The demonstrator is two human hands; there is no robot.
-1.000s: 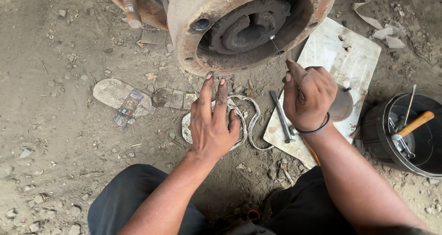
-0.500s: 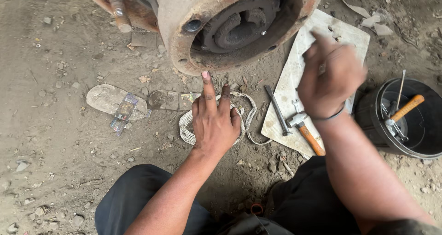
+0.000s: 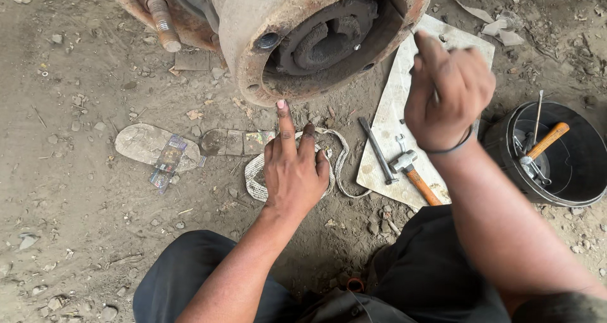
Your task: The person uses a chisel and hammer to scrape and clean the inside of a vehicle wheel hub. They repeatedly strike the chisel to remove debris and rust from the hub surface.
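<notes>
One black bucket [image 3: 582, 171] at right holds tools; left hand [image 3: 294, 171] rests flat and spread on a dirty rag [image 3: 256, 177], right hand [image 3: 446, 95] is curled closed near the rusty hub [image 3: 253, 38].

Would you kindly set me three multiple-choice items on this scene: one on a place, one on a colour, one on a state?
1. Where does the hammer lie?
A. in the bucket
B. on the pale board
C. inside the hub

2. What colour is the handle of the tool in the black bucket?
A. orange
B. blue
C. green

3. How is the left hand placed?
A. raised in the air
B. gripping the hammer
C. flat on the ground

Answers: 1 B, its head rests on the pale board beside a dark metal bar. 2 A, the handle is orange. 3 C, its palm is down below the rusty hub, while the right hand is lifted.
</notes>
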